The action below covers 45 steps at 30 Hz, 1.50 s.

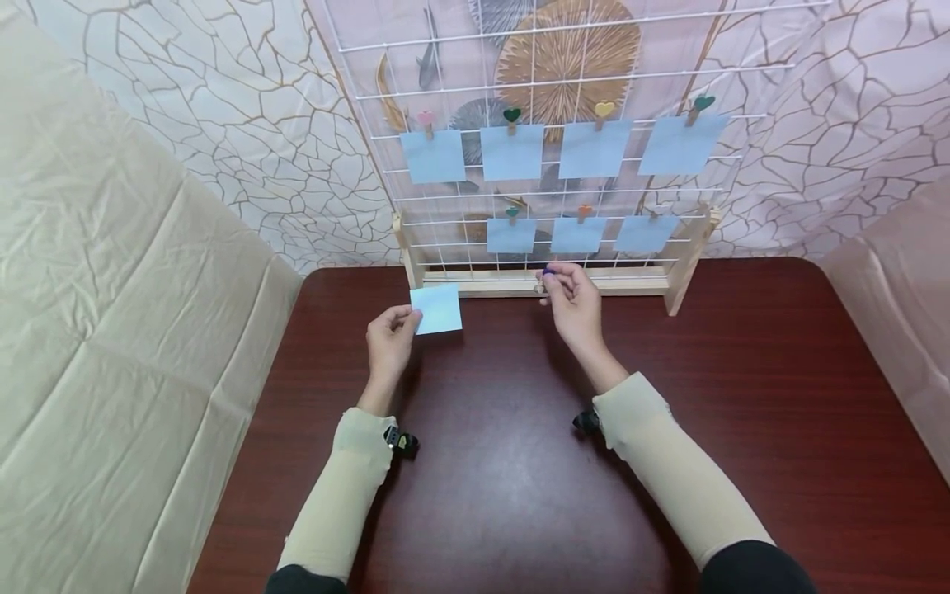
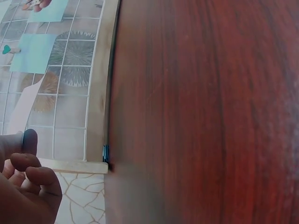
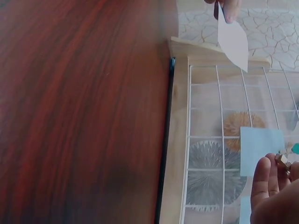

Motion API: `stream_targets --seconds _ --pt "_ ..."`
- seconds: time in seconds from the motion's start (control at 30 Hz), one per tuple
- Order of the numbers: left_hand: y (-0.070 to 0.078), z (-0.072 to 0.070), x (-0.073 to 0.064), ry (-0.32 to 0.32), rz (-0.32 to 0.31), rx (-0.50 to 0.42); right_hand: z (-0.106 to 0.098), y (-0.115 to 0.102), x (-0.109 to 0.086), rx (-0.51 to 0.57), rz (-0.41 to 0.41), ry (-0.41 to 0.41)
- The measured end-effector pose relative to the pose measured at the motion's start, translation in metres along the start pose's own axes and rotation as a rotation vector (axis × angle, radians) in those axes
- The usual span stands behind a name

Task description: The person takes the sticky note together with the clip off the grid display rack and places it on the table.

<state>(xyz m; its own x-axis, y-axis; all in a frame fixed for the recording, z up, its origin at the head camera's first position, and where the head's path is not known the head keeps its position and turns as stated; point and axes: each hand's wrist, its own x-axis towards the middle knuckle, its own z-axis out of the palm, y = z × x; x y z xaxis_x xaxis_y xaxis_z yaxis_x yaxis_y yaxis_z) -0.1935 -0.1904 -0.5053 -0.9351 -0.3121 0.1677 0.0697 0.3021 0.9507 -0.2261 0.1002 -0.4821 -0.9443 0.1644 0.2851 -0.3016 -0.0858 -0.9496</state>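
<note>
My left hand [image 1: 389,342] pinches a pale blue paper note [image 1: 439,308] by its left edge, in front of the grid rack's lower left part. In the left wrist view this note [image 2: 25,105] is seen nearly edge-on and bends a little. My right hand [image 1: 577,312] holds a small clothespin [image 1: 548,271] with a dark blue-purple top, close to the rack's bottom bar. Its wooden body [image 3: 281,161] shows at the fingertips in the right wrist view. On the white wire grid [image 1: 453,198], similar blue notes hang from heart-topped clothespins, several above and three below.
The grid stands in a wooden base [image 1: 631,285] with slanted side feet at the back of the dark red-brown table [image 1: 490,462]. Behind it hangs a patterned cloth [image 1: 223,124] with gold lines. Pale cloth walls flank the table on both sides.
</note>
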Motion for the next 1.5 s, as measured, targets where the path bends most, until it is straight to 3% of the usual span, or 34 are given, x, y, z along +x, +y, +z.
stream_targets --seconds 1.03,1.5 --pt "-0.008 -0.009 -0.009 -0.005 -0.045 0.035 -0.055 0.018 -0.02 -0.014 0.094 0.071" --pt "-0.014 -0.013 -0.011 -0.004 -0.076 0.078 -0.083 0.023 -0.027 -0.025 0.185 0.092"
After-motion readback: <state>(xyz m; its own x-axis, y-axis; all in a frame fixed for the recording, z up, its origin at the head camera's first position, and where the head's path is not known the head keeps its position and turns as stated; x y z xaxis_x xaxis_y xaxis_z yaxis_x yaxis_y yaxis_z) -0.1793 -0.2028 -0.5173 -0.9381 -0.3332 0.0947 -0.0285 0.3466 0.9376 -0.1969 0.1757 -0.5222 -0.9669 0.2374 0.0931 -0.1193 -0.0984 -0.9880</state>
